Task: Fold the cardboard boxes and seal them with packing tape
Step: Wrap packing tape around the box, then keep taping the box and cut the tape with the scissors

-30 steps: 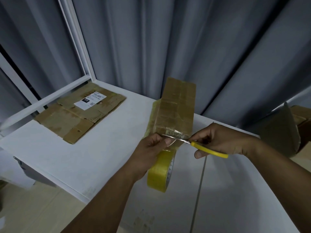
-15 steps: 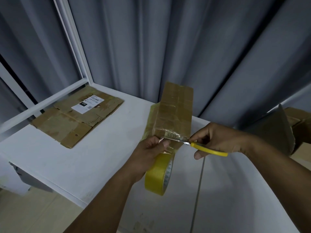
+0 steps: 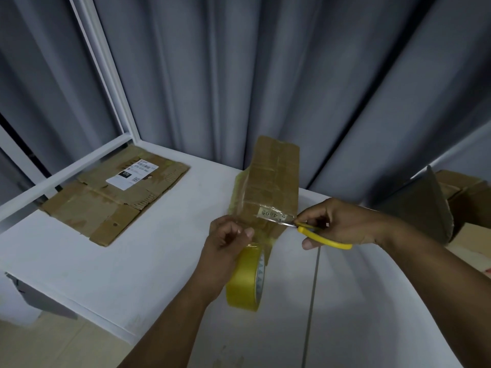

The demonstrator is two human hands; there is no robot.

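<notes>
Sealing this cardboard box, my left hand pinches the tape strip taut above the tape roll while my right hand grips yellow scissors; a clean snip comes next.

Grey pleated curtains hang behind a white surface; a white frame stands left, above a beige floor.

My tape-wrapped brown box stands tilted upright. The yellow tape roll hangs just under it, with the scissors touching its near edge. A flattened box lies well left.
</notes>
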